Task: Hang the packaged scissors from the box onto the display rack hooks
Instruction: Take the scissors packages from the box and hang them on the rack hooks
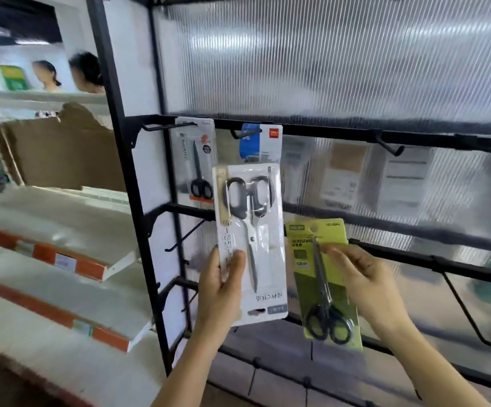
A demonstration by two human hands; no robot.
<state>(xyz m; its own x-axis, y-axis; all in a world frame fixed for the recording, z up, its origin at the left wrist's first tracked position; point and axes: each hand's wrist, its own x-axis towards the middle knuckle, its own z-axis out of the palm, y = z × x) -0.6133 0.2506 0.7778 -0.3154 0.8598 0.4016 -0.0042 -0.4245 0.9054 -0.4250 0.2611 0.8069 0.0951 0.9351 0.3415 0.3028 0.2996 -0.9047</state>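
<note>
White pack [256,245]: clear blister on white card, black-handled scissors inside, handles up; held right in front of the rack, just below the hung packs, on no hook yet.
Left hand [220,289]: gripping the lower left edge of that card, thumb across the front, fingers behind.
Green pack [323,283]: low and to the right, blades up, round hang hole at the top, free of any hook.
Right hand [367,283]: pinching the right edge at mid-height, fingertips on the front.
Green pack writing: "SCISSORS" and "GRIP" legible; small print beyond reading.
White pack writing: looks inverted, unreadable; what seems a hang slot down at the bottom end.
Risk, white card: probably upside down for hanging; needs a turn one-handed, and could slip from an edge grip mid-turn.
Risk, full hands: nothing spare to steady a hook; easy to miss the hole, bend a card, or knock a hung pack loose.
Grey pack [195,160]: hanging on the top-left hook, lettering blurred.
Blue pack [260,142]: hanging beside it, red logo square, wording unclear.
Empty hook [389,146]: top bar, well right of the blue one.
Rack [126,171]: black frame, ribbed translucent panel behind.
Further left: white shelves [62,218], brown cardboard [62,154].
</note>
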